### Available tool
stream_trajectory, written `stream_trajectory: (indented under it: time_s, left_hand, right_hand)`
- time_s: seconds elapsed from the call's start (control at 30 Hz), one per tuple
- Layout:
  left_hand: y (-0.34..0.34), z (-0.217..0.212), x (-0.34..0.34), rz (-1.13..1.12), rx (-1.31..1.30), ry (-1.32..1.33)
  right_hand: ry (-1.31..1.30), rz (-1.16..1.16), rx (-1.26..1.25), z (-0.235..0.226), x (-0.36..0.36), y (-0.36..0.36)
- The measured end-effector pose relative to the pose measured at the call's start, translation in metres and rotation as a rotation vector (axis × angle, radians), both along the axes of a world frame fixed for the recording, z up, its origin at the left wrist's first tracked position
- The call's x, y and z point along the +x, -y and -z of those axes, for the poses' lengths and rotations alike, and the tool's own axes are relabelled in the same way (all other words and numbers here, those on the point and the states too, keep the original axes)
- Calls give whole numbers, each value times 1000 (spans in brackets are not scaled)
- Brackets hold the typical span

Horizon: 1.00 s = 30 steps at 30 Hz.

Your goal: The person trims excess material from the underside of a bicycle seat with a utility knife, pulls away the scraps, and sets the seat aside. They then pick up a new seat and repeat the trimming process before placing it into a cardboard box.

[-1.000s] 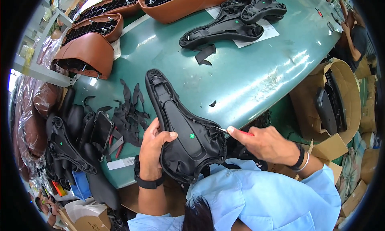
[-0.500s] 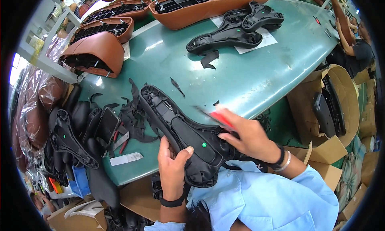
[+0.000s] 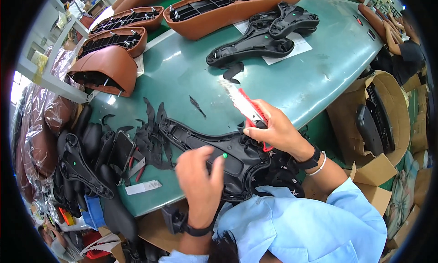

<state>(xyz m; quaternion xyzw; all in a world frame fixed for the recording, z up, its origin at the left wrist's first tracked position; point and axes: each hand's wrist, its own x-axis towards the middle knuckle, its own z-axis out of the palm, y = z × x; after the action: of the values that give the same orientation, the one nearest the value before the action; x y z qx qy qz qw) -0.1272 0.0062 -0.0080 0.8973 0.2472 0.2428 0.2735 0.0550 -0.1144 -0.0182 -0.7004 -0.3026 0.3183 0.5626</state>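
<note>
A long black padded part [image 3: 238, 159], wrapped in black covering with a green dot sticker on its inner panel, lies underside up before me, its near end by my shirt. My right hand [image 3: 273, 128] is closed round a red utility knife [image 3: 250, 106], raised over the part's right edge; the blade points away to the upper left and is motion-blurred. Just above the part's left side hovers my left hand [image 3: 199, 181], slightly blurred, thumb and fingers apart, with nothing seen in it. Black offcut strips [image 3: 153, 137] lie beside the part's far end.
Further black parts [image 3: 255, 46] rest on white paper at the back of the green table [image 3: 182, 80]. Brown padded pieces [image 3: 105, 69] stand far left. Red-handled pliers [image 3: 137, 166] and a white strip [image 3: 143, 187] lie at left. Cardboard boxes [image 3: 372, 171] stand right; a co-worker [image 3: 408, 48] is beyond.
My left hand has let go of the black part and lifted off it. My right hand has turned the knife's blade upward and away. The part has shifted and lies lower.
</note>
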Motion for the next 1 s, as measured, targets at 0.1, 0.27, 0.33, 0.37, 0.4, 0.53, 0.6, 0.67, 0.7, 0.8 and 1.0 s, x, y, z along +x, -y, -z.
stream_trajectory:
  time_s: [0.1,0.27,0.33,0.37,0.4,0.53,0.6,0.67,0.7,0.8,1.0]
  left_hand:
    - [0,6,45,226,101,-73]
    - [-14,16,51,380,-140,-98]
    - [-15,11,50,392,-277,-129]
    - [-16,10,52,400,-316,-121]
    - [-16,12,52,404,-321,-123]
    - [-15,14,52,351,-381,-85]
    - [-15,14,53,327,-418,-53]
    - [-17,13,52,294,-584,14]
    - [-21,13,47,267,-682,44]
    - [-25,4,41,117,-1201,194]
    - [-35,15,32,245,-1485,548]
  right_hand:
    - [228,-172,47,-9,-4,-4]
    - [643,-219,53,-14,16,36]
    - [721,-301,-31,-25,25,56]
    - [717,-297,-37,-29,27,58]
    - [812,-399,-148,-33,27,58]
    - [962,-511,-267,-36,21,56]
    - [997,-478,-344,-38,9,63]
    - [1031,-458,-483,-45,-7,73]
    - [997,-442,-498,-45,-15,78]
    - [997,-342,-556,-43,-50,94]
    - [921,-165,-558,-42,-79,96]
